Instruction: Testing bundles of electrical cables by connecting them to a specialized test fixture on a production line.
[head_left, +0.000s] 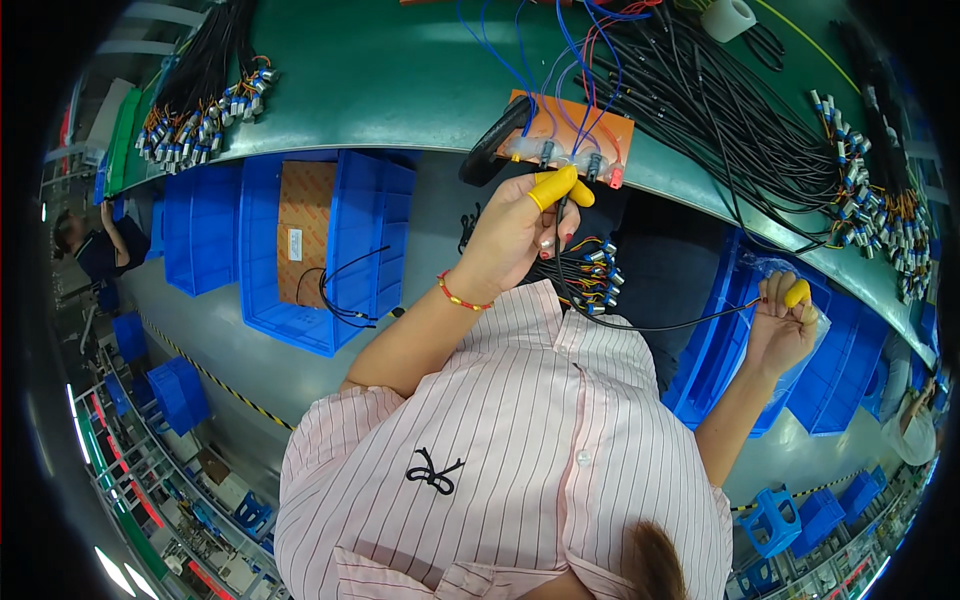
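My left hand [520, 228], with yellow finger cots on its tips, is closed on one end of a thin black cable [645, 328] at the front edge of an orange board [612, 122]. Blue and red wires run into sockets along that board, fixed with clear glue. From there the cable sags in front of my chest and rises to my right hand [783, 325]. That hand, with a yellow finger cot too, pinches the other end, where short orange wires show. Behind my left hand hangs a bundle of cables with silver-and-blue connectors [600, 275].
A green bench [360, 75] carries a bundle of cables with connectors [205, 115] at left and a large black cable bundle [720, 120] at right. A white roll [728, 18] stands behind. Blue bins [375, 240] sit below the bench on both sides.
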